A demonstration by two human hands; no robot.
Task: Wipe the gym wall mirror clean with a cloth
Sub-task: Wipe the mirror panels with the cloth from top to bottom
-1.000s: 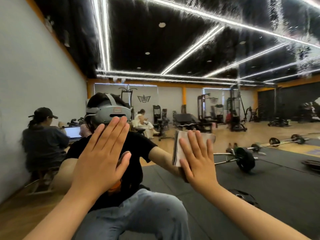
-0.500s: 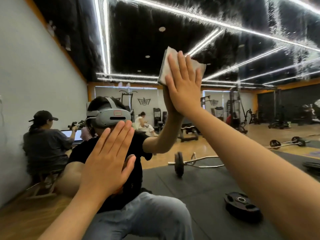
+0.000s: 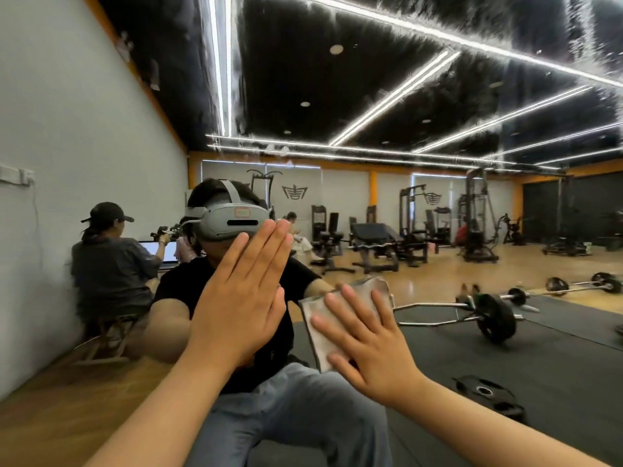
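Right hand [image 3: 367, 345], fingers splayed flat, presses cloth [image 3: 359, 291] to mirror [image 3: 438, 163]; left hand [image 3: 242, 298] flat at cloth's nine o'clock, empty.

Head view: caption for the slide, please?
Right hand presses a grey cloth flat on the gym mirror; left hand rests open-palmed beside it.

We log a pale grey painted wall [image 3: 67, 156] on the left. The black ceiling [image 3: 303, 79] carries long white LED light strips [image 3: 394, 96] crossing at angles. Far end: white roller blinds [image 3: 344, 193] with dark logos, and an orange pillar [image 3: 372, 188] between them. The light wooden floor [image 3: 438, 274] lies further back, with black rubber mats [image 3: 556, 365] nearer. A chrome barbell with black plates [image 3: 495, 318] and a loose black weight plate [image 3: 485, 392] lie on the mats. Black weight machines [image 3: 475, 224] and a black padded bench [image 3: 371, 232] stand on the wood. A person in a dark cap [image 3: 108, 251] sits by the wall at an open laptop [image 3: 158, 251].
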